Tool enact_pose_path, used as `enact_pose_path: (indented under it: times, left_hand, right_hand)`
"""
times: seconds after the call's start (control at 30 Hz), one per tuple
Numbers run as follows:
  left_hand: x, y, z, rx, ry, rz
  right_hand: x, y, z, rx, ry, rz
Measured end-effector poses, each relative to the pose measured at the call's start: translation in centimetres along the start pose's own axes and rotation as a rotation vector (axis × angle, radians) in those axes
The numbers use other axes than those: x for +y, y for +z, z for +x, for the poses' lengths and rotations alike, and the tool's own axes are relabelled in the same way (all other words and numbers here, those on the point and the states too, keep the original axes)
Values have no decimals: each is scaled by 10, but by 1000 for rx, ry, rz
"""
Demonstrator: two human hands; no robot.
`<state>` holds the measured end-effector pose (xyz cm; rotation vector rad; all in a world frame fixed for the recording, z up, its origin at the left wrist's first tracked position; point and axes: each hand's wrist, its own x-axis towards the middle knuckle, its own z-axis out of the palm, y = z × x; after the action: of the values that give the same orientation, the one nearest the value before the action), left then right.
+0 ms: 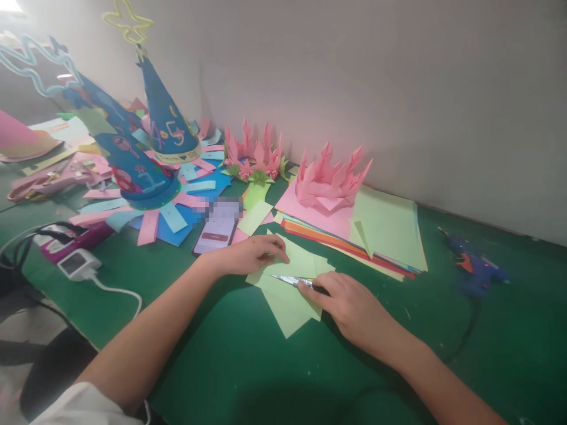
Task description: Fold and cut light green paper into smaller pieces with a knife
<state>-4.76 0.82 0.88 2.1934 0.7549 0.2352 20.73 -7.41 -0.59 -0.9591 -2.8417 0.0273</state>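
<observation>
Several pale green paper pieces (287,313) overlap at different angles on the green table. My left hand (254,254) is at their upper left, its fingers bent and closed on the top sheet's edge. A pair of scissors (290,280) lies low over the sheets in my right hand (349,301). Its silver blades are together and point left towards my left fingertips; my fingers cover most of the dark handle.
Behind my hands, a pink folded-paper crown (330,183) stands on stacked coloured paper (394,224). A blue glue gun (481,271) is at right. Left are a phone (217,227), blue cone hats (166,121), a white charger (80,264) and its cable.
</observation>
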Motion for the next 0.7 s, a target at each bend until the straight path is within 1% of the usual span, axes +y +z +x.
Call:
enact_pose_path:
  times: [0.1, 0.27, 0.4, 0.5, 0.7]
  left_hand:
    - [-1, 1, 0, 6, 4, -7]
    - [0, 0, 0, 9, -14, -8]
    - [1, 1, -1, 22, 3, -13]
    - [1, 2, -2, 24, 25, 6]
    - [2, 7, 0, 103, 17, 96]
  right_hand:
    - [0, 2, -1, -4, 14, 4]
    - [-1, 3, 2, 61, 21, 22]
    - [1, -1, 1, 8, 2, 13]
    - [3, -3, -1, 2, 2, 18]
    - [3, -10, 0, -14, 15, 121]
